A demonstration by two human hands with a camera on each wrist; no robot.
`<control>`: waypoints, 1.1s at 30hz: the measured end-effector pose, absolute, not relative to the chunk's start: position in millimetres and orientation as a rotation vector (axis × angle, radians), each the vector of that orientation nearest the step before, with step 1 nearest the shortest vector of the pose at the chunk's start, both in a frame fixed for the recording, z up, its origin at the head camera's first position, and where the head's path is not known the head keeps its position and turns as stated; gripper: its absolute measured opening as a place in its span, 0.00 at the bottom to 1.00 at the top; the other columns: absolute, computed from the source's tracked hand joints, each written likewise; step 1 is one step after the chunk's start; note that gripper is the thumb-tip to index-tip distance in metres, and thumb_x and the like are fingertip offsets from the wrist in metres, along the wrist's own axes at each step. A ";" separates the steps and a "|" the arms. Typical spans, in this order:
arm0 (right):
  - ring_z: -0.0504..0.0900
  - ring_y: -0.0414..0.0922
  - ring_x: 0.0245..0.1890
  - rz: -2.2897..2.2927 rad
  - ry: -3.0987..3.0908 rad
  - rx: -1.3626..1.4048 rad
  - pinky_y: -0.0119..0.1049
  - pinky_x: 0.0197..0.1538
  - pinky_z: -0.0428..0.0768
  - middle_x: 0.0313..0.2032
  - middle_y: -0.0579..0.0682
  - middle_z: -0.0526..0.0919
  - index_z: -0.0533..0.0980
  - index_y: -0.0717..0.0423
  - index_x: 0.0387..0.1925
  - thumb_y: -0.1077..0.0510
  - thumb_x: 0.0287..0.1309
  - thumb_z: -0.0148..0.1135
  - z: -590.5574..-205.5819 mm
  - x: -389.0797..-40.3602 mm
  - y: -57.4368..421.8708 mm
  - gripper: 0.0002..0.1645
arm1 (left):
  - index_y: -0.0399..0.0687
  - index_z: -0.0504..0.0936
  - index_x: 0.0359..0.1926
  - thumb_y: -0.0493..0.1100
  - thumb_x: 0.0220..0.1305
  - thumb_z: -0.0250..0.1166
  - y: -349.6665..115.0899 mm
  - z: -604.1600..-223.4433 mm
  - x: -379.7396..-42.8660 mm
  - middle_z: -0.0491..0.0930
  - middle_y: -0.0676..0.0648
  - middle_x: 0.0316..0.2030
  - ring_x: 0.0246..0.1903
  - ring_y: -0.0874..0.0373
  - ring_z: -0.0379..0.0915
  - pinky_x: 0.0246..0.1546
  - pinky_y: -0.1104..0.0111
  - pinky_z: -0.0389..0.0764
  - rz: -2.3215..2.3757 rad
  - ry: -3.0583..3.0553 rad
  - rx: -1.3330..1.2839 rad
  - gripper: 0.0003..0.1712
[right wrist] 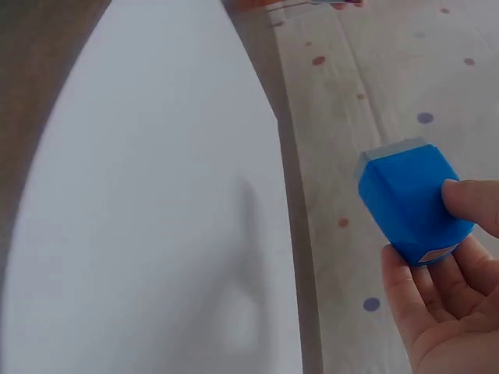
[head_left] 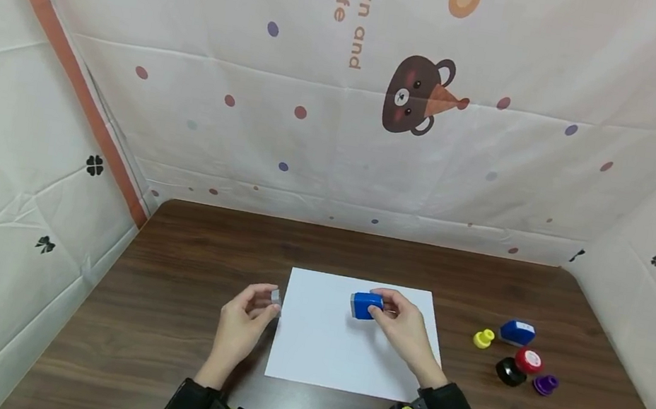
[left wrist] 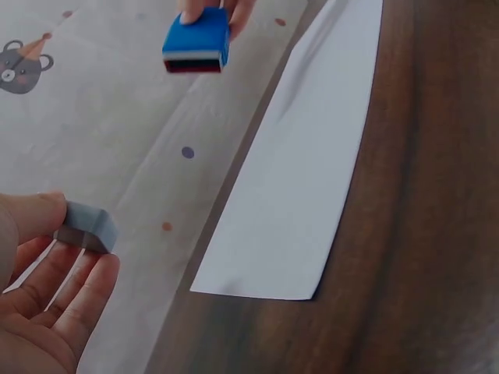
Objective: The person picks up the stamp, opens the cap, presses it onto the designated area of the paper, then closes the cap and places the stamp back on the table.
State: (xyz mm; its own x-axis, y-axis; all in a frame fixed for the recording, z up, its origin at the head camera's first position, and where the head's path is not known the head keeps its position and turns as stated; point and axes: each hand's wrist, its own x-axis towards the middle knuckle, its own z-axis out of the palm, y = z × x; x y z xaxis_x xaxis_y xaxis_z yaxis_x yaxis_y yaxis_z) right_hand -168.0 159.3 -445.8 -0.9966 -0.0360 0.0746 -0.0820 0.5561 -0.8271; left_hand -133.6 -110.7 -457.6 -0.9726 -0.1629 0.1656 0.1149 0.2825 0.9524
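Between thumb and fingers, my right hand (head_left: pixel 404 322) holds a blue stamp (head_left: pixel 365 305) above the white paper (head_left: pixel 305 351). The left wrist view shows the stamp's dark reddish face (left wrist: pixel 195 66) uncovered, framed by a pale rim. My left hand (head_left: pixel 244 320) pinches a small grey, translucent stamp cap (left wrist: pixel 93 226) by the paper's left edge. Cap and stamp are apart, each raised in its own hand. From the right wrist the blue body (right wrist: pixel 413 199) shows a small label at its end.
On the brown table (head_left: pixel 220 237), to the right of the paper, stand another blue stamp (head_left: pixel 517 332), a yellow stamp (head_left: pixel 483 338), a red one (head_left: pixel 528 361), a black one (head_left: pixel 510 372) and a purple one (head_left: pixel 545 385). Printed cloth walls (head_left: pixel 337 149) surround the table.
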 end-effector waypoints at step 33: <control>0.79 0.46 0.42 0.472 -2.743 0.946 0.36 0.47 0.80 0.39 0.51 0.80 0.78 0.59 0.42 0.63 0.52 0.65 -434.4 -220.5 72.4 0.14 | 0.44 0.80 0.44 0.33 0.50 0.69 -113.9 -477.1 -125.0 0.81 0.48 0.34 0.32 0.59 0.80 0.33 0.74 0.82 -1.622 -2.273 -0.012 0.17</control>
State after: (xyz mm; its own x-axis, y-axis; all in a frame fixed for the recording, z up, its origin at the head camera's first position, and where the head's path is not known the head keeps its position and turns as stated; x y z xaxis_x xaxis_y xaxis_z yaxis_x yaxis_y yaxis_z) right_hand -220.5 72.4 -434.4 -0.7745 -0.5624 0.2895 -0.6268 0.7439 -0.2318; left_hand -125.0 -113.9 -477.1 -0.9396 -0.1921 0.2831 0.2053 0.3453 0.9158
